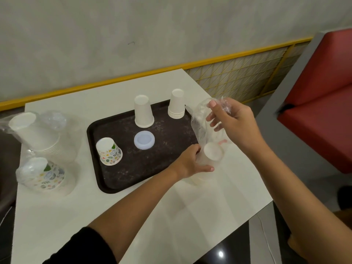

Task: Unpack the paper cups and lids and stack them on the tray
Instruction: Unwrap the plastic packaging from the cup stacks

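White table (171, 206) by a grey wall (133, 35) (red seat (323, 92) beside). The bag of cups (202, 130) stands nearly upright; right hand (238, 126) pinches its top, left hand (188, 162) grips its bottom.

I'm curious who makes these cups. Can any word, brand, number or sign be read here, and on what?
No text can be read.
Patterned cup on the tray: coloured drawings only, no words.
Bagged patterned cups: same drawings, no letters visible.
White cups, lids, clear bag: plain.
Dark mark on the wall: too small to read.
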